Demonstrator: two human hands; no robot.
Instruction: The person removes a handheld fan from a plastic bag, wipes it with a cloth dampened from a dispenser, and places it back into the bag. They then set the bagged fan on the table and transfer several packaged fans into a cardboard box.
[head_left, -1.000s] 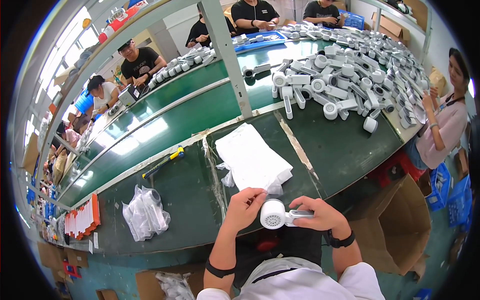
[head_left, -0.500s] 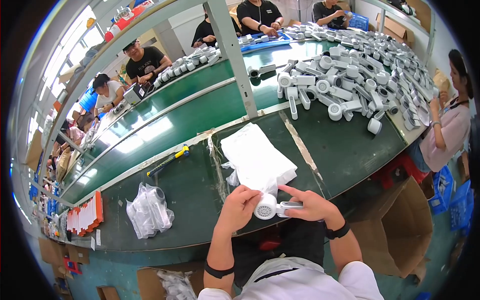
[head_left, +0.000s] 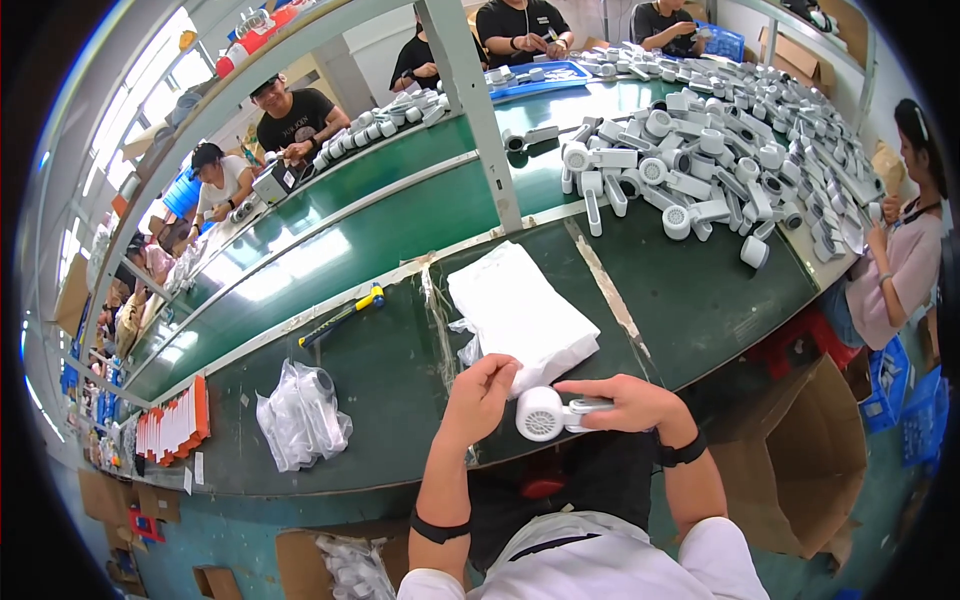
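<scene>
My right hand (head_left: 635, 405) grips the grey handle of a small white device (head_left: 540, 414), hair-dryer-like, with a round grille facing up; its index finger stretches out above the handle. A pinch closes the fingers of my left hand (head_left: 478, 398) at the near edge of a stack of thin white plastic bags (head_left: 520, 305). They seem to hold the edge of a bag, partly hidden by the fingertips. The stack lies flat on the dark green table (head_left: 390, 400), just beyond the device.
Several bagged devices (head_left: 303, 418) lie at left, with a yellow-and-black hammer (head_left: 342, 315) beyond them. A large pile of similar devices (head_left: 700, 160) covers the far right. Orange-and-white cards (head_left: 172, 428) stand far left. An open carton (head_left: 790, 460) is beside my right arm. Co-workers sit around.
The right hand and device have shifted slightly right, and a gap has opened between the two hands. The left hand has moved slightly up, still pinching. The view has shifted a little.
</scene>
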